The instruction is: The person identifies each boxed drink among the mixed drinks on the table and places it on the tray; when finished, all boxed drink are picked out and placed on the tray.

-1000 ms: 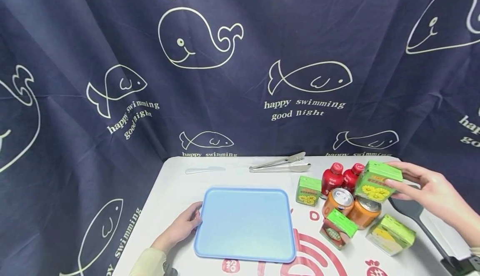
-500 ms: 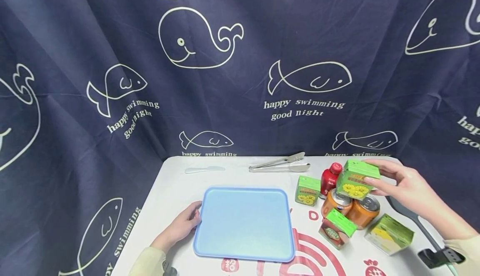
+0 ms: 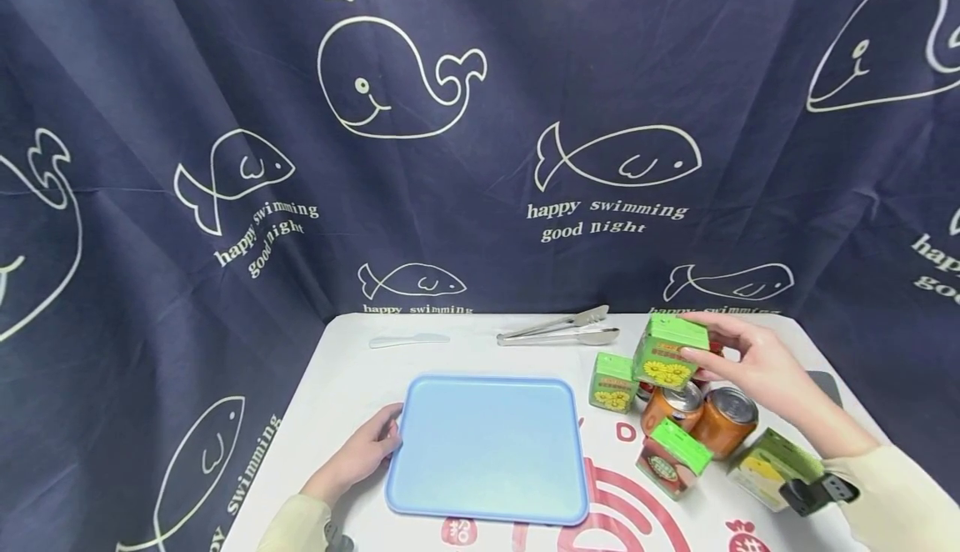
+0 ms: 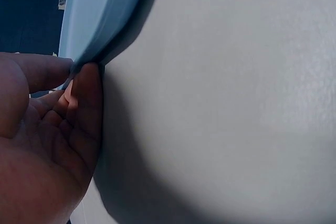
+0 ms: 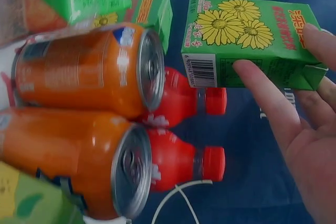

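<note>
My right hand point(image 3: 757, 364) holds a green drink carton point(image 3: 670, 350) printed with yellow flowers, raised above the table and over the drinks group. In the right wrist view the thumb and fingers grip the end of this carton, clear of two red bottles point(image 5: 176, 98) and two orange cans point(image 5: 79, 72). A matching green carton point(image 3: 612, 383) stands just left of the cans. At the other side, my left hand point(image 3: 356, 456) pinches the left rim of a light blue tray point(image 3: 487, 452). The left wrist view shows thumb and fingertips meeting at the tray's edge.
In front of the cans stands a brown carton with a green top point(image 3: 671, 462), and a yellow-green carton point(image 3: 765, 469) lies near the right forearm. Metal tongs point(image 3: 558, 333) and a pale knife point(image 3: 408, 340) lie at the back. A dark spatula point(image 3: 825, 385) is partly hidden by the arm.
My right hand has carried the green carton leftward across the bottles, which it now mostly hides in the head view. The left hand and tray have stayed put.
</note>
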`<state>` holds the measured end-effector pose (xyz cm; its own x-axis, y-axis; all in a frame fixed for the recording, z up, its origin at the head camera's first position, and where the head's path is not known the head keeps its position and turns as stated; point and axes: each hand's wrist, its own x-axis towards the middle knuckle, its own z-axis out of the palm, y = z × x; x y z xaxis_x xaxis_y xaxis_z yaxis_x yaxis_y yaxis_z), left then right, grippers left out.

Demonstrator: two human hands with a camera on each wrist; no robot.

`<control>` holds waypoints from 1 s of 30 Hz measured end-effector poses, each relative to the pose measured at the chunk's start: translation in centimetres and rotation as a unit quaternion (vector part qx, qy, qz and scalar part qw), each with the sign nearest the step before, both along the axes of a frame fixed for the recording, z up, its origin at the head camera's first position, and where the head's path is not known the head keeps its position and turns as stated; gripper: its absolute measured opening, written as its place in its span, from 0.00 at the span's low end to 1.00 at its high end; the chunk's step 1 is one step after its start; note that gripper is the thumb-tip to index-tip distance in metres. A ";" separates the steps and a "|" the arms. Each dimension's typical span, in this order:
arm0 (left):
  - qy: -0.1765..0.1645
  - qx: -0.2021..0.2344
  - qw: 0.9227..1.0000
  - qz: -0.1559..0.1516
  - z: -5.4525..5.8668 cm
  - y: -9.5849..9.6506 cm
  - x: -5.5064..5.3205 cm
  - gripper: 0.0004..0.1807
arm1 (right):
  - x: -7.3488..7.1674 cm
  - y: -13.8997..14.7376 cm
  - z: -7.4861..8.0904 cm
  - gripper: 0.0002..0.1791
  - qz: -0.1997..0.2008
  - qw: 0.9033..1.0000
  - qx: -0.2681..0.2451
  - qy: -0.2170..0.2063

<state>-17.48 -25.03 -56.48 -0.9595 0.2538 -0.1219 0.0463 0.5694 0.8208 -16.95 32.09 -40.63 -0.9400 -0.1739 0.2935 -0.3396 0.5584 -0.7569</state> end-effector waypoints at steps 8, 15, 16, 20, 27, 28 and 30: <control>-0.028 0.016 0.999 0.021 -0.9 -0.4 -0.3 0.32 | -0.9 -1.9 -0.7 0.30 0.023 0.999 -0.013 -0.018; -0.004 -0.004 1.000 0.004 -0.3 -0.1 0.0 0.31 | -1.4 -3.5 -1.3 0.29 0.018 1.000 0.011 -0.010; -0.001 -0.006 1.000 0.000 -0.3 -0.1 0.0 0.31 | -1.5 -3.7 -1.3 0.29 0.019 1.000 0.004 -0.019; -0.021 0.003 1.000 0.014 -0.5 0.0 -0.1 0.32 | -1.7 -4.6 -1.4 0.31 0.013 0.999 0.004 -0.036; -0.007 0.003 1.000 0.016 -0.9 -0.1 -0.2 0.31 | -2.2 -6.4 -1.4 0.31 0.035 0.997 -0.046 -0.051; -0.005 0.002 1.000 0.015 -0.7 0.0 -0.1 0.31 | -2.2 -6.7 -1.4 0.31 0.041 0.996 -0.056 -0.056; -0.002 -0.007 1.000 0.012 -0.4 0.1 0.1 0.31 | -2.3 -7.1 -1.6 0.31 0.044 0.995 -0.065 -0.062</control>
